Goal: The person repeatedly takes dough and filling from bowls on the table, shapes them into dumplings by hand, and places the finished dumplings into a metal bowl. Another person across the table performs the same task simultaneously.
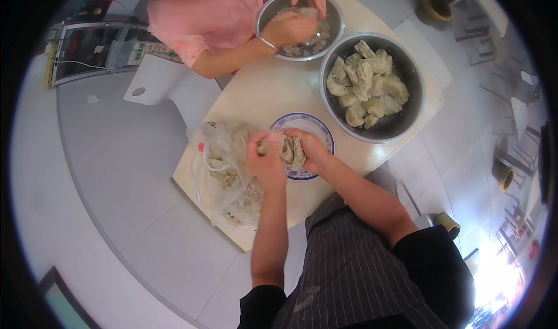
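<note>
Over the plate (308, 121), left hand (267, 157) (blurred) and right hand (311, 150) both curled round a clump (294, 153), seemingly unfinished; bowl (415, 103) well filled, bag (216, 136) not emptied.

The right hand (313, 151) held a grey-green clump (298, 155) over a blue-rimmed plate (303, 121), the blurred left hand (268, 159) close beside it, with a plastic bag (224, 137) at left and a steel bowl (411, 105) at right.

White chair (195, 99) left of table (250, 96). Three bins (446, 224) on tiled floor (430, 126), right of table. Dark-framed screen (65, 303) well apart, left of table.
</note>
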### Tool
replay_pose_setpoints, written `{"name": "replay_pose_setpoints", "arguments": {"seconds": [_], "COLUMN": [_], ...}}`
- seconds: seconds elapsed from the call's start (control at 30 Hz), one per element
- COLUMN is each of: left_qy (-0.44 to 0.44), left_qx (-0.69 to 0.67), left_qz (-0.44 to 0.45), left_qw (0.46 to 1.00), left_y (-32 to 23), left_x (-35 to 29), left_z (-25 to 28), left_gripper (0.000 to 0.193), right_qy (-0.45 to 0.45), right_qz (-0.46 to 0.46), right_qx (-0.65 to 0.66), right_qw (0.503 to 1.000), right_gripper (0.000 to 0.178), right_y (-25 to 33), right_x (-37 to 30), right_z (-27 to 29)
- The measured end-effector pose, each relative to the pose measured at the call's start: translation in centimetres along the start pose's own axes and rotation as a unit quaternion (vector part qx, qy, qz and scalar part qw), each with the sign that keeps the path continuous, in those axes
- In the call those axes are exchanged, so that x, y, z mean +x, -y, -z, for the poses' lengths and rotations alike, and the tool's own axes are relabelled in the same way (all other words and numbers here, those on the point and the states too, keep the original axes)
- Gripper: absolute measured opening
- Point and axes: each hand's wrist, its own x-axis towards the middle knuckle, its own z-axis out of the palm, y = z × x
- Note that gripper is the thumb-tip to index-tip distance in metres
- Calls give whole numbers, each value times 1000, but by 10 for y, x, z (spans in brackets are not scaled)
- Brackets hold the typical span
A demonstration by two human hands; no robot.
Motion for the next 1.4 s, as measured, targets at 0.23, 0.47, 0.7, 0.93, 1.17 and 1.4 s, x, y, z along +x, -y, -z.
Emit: {"name": "replay_pose_setpoints", "arguments": {"seconds": [0.23, 0.47, 0.7, 0.93, 1.17, 1.4], "left_qy": [125, 127, 156, 171, 135, 152], "left_qx": [167, 249, 286, 257, 280, 316], "left_qz": [-290, -416, -453, -442, -418, -399], "left_qw": [934, 866, 830, 842, 854, 847], "left_y": [23, 16, 31, 24, 25, 12], "left_x": [-30, -36, -37, -34, -25, -16], "left_z": [0, 3, 17, 15, 0, -6], "left_gripper": [19, 17, 17, 17, 14, 8], "right_qy": [67, 39, 79, 39, -12, 42], "right_qz": [-28, 70, -17, -44, -34, 333], "right_qx": [97, -28, 55, 69, 78, -501], "right_qw": [993, 996, 995, 996, 996, 798], "right_gripper": [24, 28, 42, 40, 22, 20], "right_y": [-6, -11, -30, -40, -30, -23], "right_x": [-20, -21, -27, -22, -21, -16], "right_z": [3, -4, 8, 15, 8, 11]}}
